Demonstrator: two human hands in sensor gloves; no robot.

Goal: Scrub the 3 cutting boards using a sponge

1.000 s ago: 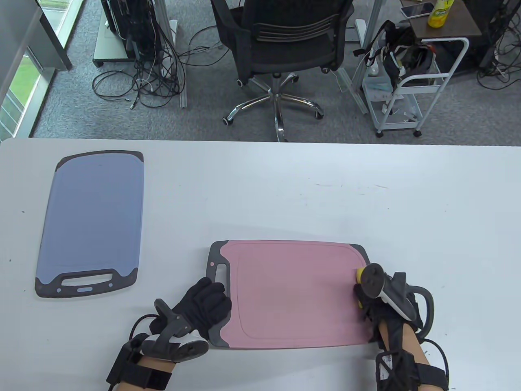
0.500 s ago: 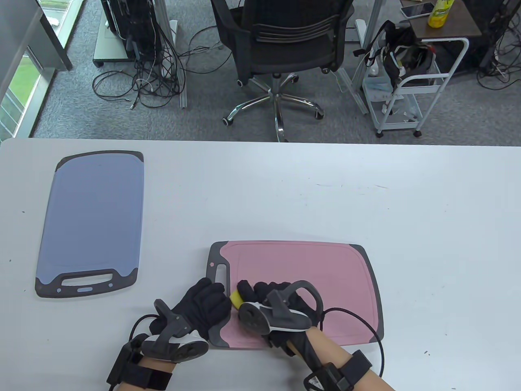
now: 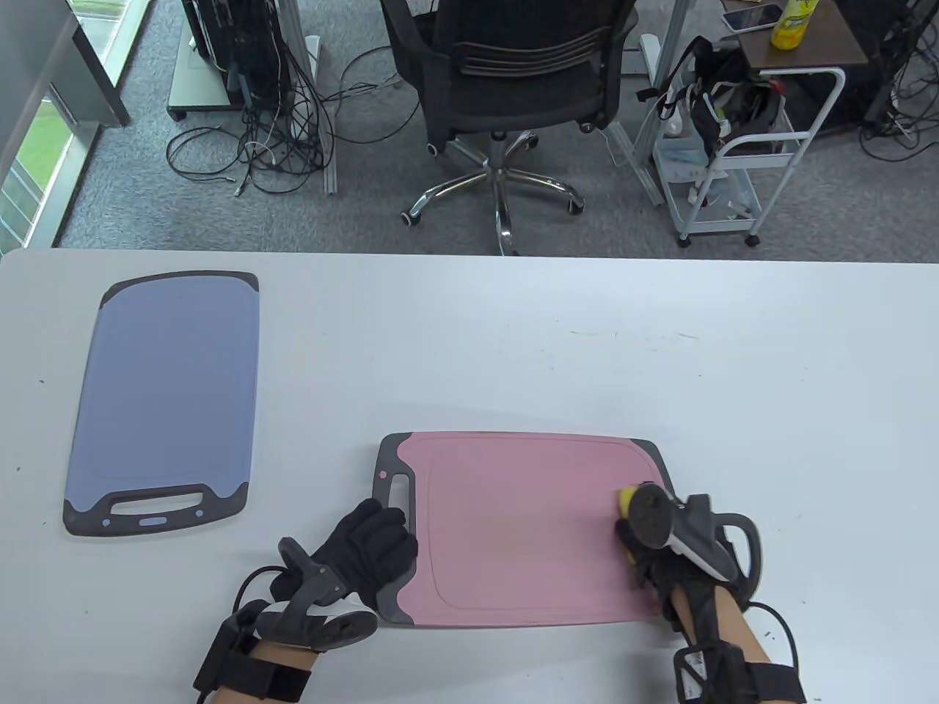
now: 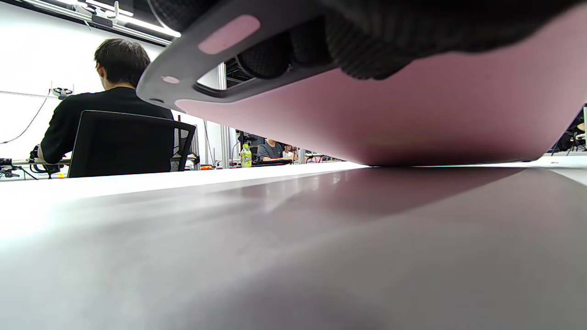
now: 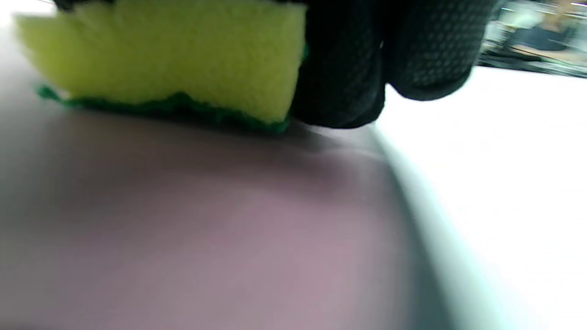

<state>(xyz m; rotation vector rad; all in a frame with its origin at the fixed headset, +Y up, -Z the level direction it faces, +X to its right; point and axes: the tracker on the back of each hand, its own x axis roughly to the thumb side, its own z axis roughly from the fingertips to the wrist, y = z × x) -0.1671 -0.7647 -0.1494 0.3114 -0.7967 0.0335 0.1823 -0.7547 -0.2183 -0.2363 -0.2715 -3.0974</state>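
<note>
A pink cutting board with grey ends lies near the table's front edge. My left hand grips its grey handle end; in the left wrist view that end of the pink board looks slightly raised, with gloved fingers wrapped at its edge. My right hand holds a yellow sponge on the board's right end. In the right wrist view the sponge presses green side down on the pink surface, held by black fingers. A blue cutting board lies at the far left.
The white table stretches behind and to the right of the boards. Beyond its far edge stand an office chair and a white cart. A seated person shows in the left wrist view.
My right hand swept the sponge from the pink board's right end to its left end and back to the right. The left hand stayed put.
</note>
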